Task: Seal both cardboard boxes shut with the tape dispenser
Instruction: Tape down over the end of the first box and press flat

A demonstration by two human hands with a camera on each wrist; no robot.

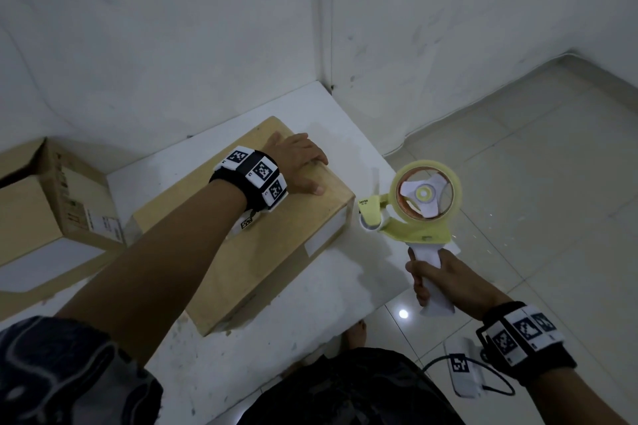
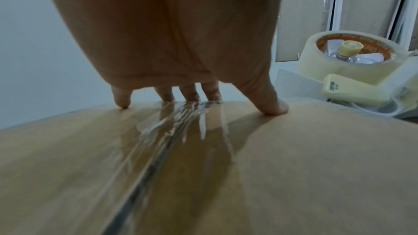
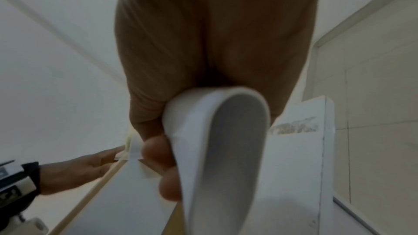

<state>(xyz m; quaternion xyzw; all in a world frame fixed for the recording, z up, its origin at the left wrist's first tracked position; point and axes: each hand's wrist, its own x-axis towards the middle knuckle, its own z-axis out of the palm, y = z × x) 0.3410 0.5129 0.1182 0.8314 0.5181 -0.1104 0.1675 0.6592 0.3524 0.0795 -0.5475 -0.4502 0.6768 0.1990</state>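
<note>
The closed cardboard box (image 1: 262, 245) is set on the white tabletop (image 1: 348, 272), and its top is pressed by the left hand (image 1: 297, 162), laid flat with straight, spread fingers (image 2: 166, 94) near the far end of the lid. A strip of clear tape (image 2: 172, 131) is seen in the left wrist view, run along the centre seam of the lid and wrinkled where the fingertips touch it. The tape dispenser (image 1: 414, 214), yellow with a roll of clear tape on it, is held just off the right edge of the box, clear of the lid; its white handle (image 3: 217, 140) is gripped by the right hand (image 1: 435, 276), whose fingers are wrapped round it. A second cardboard box (image 1: 51, 197), with a flap raised, is stood to the left, well apart from the first.
</note>
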